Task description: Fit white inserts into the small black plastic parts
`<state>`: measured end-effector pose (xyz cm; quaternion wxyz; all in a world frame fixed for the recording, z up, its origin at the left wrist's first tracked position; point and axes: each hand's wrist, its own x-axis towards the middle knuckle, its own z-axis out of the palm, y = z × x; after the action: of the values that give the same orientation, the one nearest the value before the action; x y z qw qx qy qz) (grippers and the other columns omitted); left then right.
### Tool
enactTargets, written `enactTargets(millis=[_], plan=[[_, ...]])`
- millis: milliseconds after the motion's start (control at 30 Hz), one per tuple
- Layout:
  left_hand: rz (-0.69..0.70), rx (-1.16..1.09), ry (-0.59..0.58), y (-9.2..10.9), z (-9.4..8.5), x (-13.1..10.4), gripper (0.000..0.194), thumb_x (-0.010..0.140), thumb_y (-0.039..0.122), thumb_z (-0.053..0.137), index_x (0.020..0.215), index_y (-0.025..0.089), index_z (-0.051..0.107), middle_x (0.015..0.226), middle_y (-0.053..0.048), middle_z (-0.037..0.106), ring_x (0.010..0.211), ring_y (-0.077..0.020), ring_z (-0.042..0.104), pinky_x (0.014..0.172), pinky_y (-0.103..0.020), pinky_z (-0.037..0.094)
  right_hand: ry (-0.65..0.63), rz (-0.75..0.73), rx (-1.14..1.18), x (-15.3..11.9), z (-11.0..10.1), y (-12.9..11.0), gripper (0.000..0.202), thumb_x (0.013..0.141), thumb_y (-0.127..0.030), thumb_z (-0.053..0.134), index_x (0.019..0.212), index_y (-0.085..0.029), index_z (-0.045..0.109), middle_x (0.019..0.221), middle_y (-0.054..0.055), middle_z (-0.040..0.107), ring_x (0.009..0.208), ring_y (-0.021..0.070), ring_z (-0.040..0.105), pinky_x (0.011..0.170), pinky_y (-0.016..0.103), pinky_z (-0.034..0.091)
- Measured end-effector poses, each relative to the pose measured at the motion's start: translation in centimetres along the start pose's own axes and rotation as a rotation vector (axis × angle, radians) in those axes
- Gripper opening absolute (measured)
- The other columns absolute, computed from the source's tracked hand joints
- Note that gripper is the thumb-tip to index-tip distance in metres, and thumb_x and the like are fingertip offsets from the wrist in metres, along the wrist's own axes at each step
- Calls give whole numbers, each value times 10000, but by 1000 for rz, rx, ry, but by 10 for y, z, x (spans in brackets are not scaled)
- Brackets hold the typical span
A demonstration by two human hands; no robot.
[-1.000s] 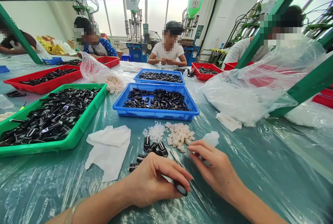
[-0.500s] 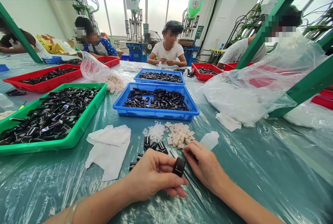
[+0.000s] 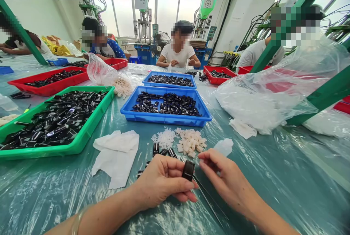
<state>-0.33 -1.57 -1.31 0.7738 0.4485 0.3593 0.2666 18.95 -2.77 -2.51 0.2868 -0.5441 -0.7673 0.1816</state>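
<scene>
My left hand grips a small glossy black plastic part between thumb and fingers, its flat face with a fine light mark turned up. Close by on the right, my right hand has thumb and index finger drawn together; whatever lies between the tips is too small or hidden to name. Thin metal tweezers lie on the table below both hands. Just beyond are a heap of beige pieces, a heap of clear white bits and several more black parts, partly covered by my left hand.
A white cloth lies left and a translucent bottle right. Blue trays and a green tray hold black parts. A large plastic bag rests by the green frame post. Co-workers sit across the film-covered table.
My right hand has drawn slightly right, away from the beige heap. My left hand keeps the black part, now tilted a little more upright. The whole view has shifted slightly.
</scene>
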Motion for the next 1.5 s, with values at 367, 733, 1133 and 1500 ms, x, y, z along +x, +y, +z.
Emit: enactTargets(millis=[367,733,1133,1500], plan=[[-7,54,-51,-2,1,1,223,636,251,723,795,96,707,683,-65,679,632,-147,659,552,-183,490,-81,367,952,-4,-6,-19,212,772,-392,595,835,-191,578,774,14,565,691,135,561,662,289,506],[-24,99,-78,-5,2,1,243,637,265,717,813,98,709,656,-59,659,606,-128,648,543,-166,484,7,356,887,-7,-2,-19,237,715,-351,673,902,-207,656,757,14,636,658,121,580,630,249,501],[-30,187,-78,-6,4,0,158,675,197,658,787,100,712,598,-33,651,552,-87,605,561,-162,486,62,-137,403,-9,-6,-22,153,789,-151,580,825,-243,698,735,10,648,640,121,605,576,216,483],[28,186,-39,-4,2,0,125,680,180,630,739,81,677,595,-43,647,577,-112,626,570,-186,498,81,-91,518,-12,6,-21,321,759,-124,614,980,-346,687,775,-5,615,665,108,596,575,197,480]])
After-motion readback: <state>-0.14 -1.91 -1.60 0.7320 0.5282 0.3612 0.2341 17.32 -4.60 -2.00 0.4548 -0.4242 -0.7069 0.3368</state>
